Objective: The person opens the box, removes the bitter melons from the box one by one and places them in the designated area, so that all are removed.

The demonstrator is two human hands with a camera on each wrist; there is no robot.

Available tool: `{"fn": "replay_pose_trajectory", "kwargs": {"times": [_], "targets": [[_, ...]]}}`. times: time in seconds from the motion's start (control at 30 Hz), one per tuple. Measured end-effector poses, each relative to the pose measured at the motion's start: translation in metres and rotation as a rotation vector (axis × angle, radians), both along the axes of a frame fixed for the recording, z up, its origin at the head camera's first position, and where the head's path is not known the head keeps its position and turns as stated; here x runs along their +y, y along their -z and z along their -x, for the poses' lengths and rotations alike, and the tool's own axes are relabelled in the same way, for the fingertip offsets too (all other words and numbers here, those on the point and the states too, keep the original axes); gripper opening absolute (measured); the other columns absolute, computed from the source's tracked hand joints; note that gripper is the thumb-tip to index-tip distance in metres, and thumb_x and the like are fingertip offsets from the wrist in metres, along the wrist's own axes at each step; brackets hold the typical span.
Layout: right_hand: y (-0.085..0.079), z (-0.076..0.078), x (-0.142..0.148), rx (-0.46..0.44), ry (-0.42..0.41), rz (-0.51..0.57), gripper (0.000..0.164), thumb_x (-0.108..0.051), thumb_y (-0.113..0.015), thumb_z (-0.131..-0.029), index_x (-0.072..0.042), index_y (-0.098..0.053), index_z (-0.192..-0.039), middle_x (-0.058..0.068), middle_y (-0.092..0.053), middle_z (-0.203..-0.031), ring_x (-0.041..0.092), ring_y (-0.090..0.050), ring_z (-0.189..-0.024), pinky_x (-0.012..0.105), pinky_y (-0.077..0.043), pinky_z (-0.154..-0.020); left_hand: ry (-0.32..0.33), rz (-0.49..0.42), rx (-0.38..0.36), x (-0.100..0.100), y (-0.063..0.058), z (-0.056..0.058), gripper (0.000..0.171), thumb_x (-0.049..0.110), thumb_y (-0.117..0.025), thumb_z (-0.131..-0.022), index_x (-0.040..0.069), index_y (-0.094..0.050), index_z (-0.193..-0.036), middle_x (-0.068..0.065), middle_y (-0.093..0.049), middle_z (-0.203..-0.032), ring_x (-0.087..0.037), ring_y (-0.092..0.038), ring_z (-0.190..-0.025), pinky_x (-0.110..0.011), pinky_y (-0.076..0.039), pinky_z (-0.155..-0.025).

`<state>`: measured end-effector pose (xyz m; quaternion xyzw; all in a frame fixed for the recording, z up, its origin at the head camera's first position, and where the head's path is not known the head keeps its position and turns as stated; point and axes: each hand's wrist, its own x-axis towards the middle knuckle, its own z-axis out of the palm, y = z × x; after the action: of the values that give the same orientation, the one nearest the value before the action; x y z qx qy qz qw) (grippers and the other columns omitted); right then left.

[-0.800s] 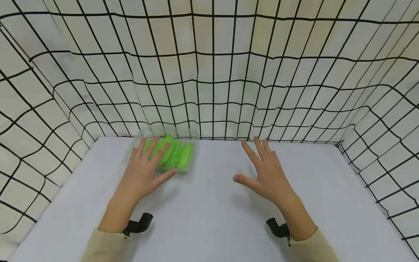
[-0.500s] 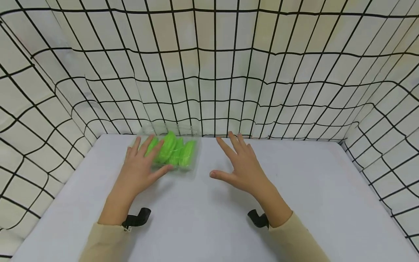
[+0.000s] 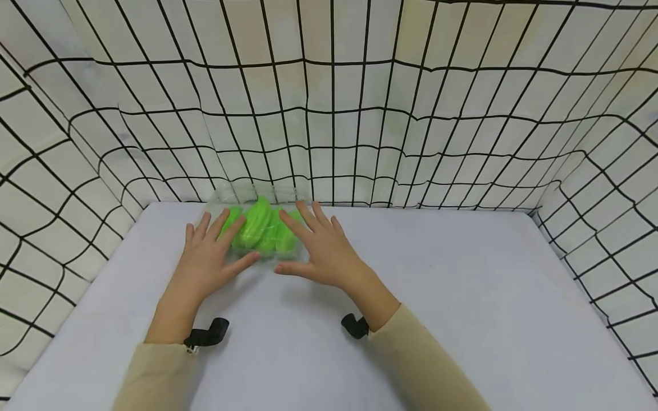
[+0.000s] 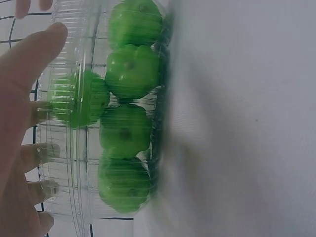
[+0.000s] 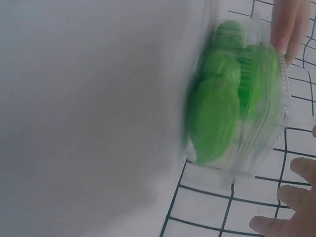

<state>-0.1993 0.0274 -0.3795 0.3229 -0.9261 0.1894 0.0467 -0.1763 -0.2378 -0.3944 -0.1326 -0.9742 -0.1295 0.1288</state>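
Near the table's back edge lies a clear plastic clamshell box (image 3: 267, 256), its lid closed over several bright green, elongated, ridged vegetables (image 3: 254, 225). My left hand (image 3: 203, 262) is over the box's left end, fingers spread and fairly straight, palm down. In the left wrist view its fingers show beyond the transparent lid (image 4: 74, 163); whether they touch it I cannot tell. My right hand (image 3: 326, 254), fingers also spread, is above the right end. In the right wrist view a gap shows between the box (image 5: 266, 98) and the right fingertips (image 5: 291, 195).
A white table (image 3: 462, 297) extends to both sides and in front of the box. A black grid net (image 3: 390, 114) with white behind it encloses the back and sides. Black camera mounts (image 3: 208, 332) sit at both wrists.
My right hand has moved left from the middle-right of the table to the box's right end, fingers still spread. The left hand has hardly moved. The box stays in place.
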Motion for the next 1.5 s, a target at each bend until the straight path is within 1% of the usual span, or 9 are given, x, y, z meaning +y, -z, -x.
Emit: {"fn": "replay_pose_trajectory", "kwargs": {"times": [0.17, 0.27, 0.37, 0.5, 0.67, 0.87, 1.13, 1.37, 1.5], "targets": [[0.005, -0.002, -0.013, -0.03, -0.03, 0.006, 0.096, -0.08, -0.053, -0.083, -0.038, -0.014, -0.16, -0.001, -0.006, -0.169, 0.031, 0.003, -0.154, 0.069, -0.018, -0.117, -0.011, 0.017, -0.012, 0.001, 0.003, -0.001, 0.086, 0.064, -0.063, -0.088, 0.014, -0.037, -0.154, -0.023, -0.029, -0.16, -0.055, -0.019, -0.145, -0.077, -0.01, -0.113], [0.007, -0.003, -0.019, -0.03, -0.047, -0.014, 0.095, -0.079, -0.053, -0.083, -0.037, -0.015, -0.16, -0.001, -0.004, -0.169, 0.032, 0.002, -0.154, 0.069, -0.018, -0.117, -0.005, 0.012, -0.005, 0.003, 0.003, -0.002, 0.084, 0.063, -0.063, -0.088, 0.014, -0.04, -0.153, -0.023, -0.03, -0.159, -0.055, -0.02, -0.144, -0.077, -0.011, -0.113], [0.008, -0.003, -0.022, -0.03, -0.05, -0.044, 0.094, -0.078, -0.053, -0.084, -0.037, -0.016, -0.16, 0.0, -0.006, -0.169, 0.032, 0.0, -0.155, 0.068, -0.02, -0.117, 0.002, 0.01, -0.002, 0.005, 0.002, -0.001, 0.083, 0.062, -0.063, -0.089, 0.014, -0.042, -0.152, -0.022, -0.032, -0.159, -0.054, -0.021, -0.144, -0.077, -0.012, -0.113], [0.008, 0.0, -0.023, -0.043, -0.054, -0.086, 0.091, -0.076, -0.052, -0.086, -0.033, -0.021, -0.159, 0.002, -0.012, -0.168, 0.03, 0.0, -0.155, 0.068, -0.02, -0.117, -0.004, 0.02, -0.004, 0.008, 0.0, 0.0, 0.083, 0.063, -0.063, -0.089, 0.014, -0.041, -0.152, -0.021, -0.032, -0.159, -0.054, -0.021, -0.145, -0.077, -0.012, -0.113], [0.007, 0.0, -0.015, -0.045, -0.05, -0.116, 0.088, -0.075, -0.053, -0.087, -0.029, -0.03, -0.158, 0.003, -0.018, -0.167, 0.028, -0.001, -0.155, 0.068, -0.02, -0.117, 0.01, 0.021, -0.007, 0.015, -0.002, -0.001, 0.083, 0.062, -0.064, -0.088, 0.016, -0.041, -0.153, -0.021, -0.033, -0.159, -0.053, -0.022, -0.145, -0.077, -0.013, -0.112], [0.005, 0.0, -0.002, -0.054, -0.049, -0.117, 0.084, -0.073, -0.054, -0.088, -0.031, -0.031, -0.157, 0.001, -0.017, -0.167, 0.026, -0.002, -0.155, 0.066, -0.02, -0.119, 0.03, 0.022, -0.001, 0.024, -0.003, -0.002, 0.083, 0.06, -0.067, -0.087, 0.016, -0.041, -0.153, -0.021, -0.033, -0.158, -0.053, -0.022, -0.145, -0.077, -0.014, -0.112], [0.007, -0.005, 0.017, -0.086, -0.044, -0.089, 0.078, -0.066, -0.059, -0.09, -0.031, -0.035, -0.156, -0.002, -0.019, -0.166, 0.024, -0.003, -0.155, 0.065, -0.023, -0.118, 0.064, 0.045, 0.003, 0.034, 0.002, -0.004, 0.082, 0.058, -0.068, -0.087, 0.018, -0.04, -0.153, -0.019, -0.033, -0.159, -0.05, -0.023, -0.145, -0.074, -0.015, -0.114], [0.01, -0.009, 0.032, -0.06, -0.048, -0.087, 0.078, -0.062, -0.061, -0.09, -0.03, -0.035, -0.156, 0.0, -0.02, -0.167, 0.025, -0.004, -0.155, 0.065, -0.027, -0.116, 0.09, 0.056, 0.022, 0.045, 0.005, -0.005, 0.082, 0.058, -0.069, -0.086, 0.019, -0.041, -0.153, -0.018, -0.033, -0.159, -0.049, -0.024, -0.145, -0.074, -0.016, -0.114], [0.011, -0.013, 0.043, -0.054, -0.049, -0.075, 0.077, -0.059, -0.064, -0.09, -0.028, -0.037, -0.155, 0.001, -0.021, -0.166, 0.026, -0.005, -0.155, 0.065, -0.029, -0.115, 0.118, 0.064, 0.055, 0.052, 0.006, -0.006, 0.082, 0.058, -0.071, -0.084, 0.019, -0.044, -0.151, -0.018, -0.036, -0.157, -0.05, -0.029, -0.142, -0.073, -0.02, -0.113]]}}
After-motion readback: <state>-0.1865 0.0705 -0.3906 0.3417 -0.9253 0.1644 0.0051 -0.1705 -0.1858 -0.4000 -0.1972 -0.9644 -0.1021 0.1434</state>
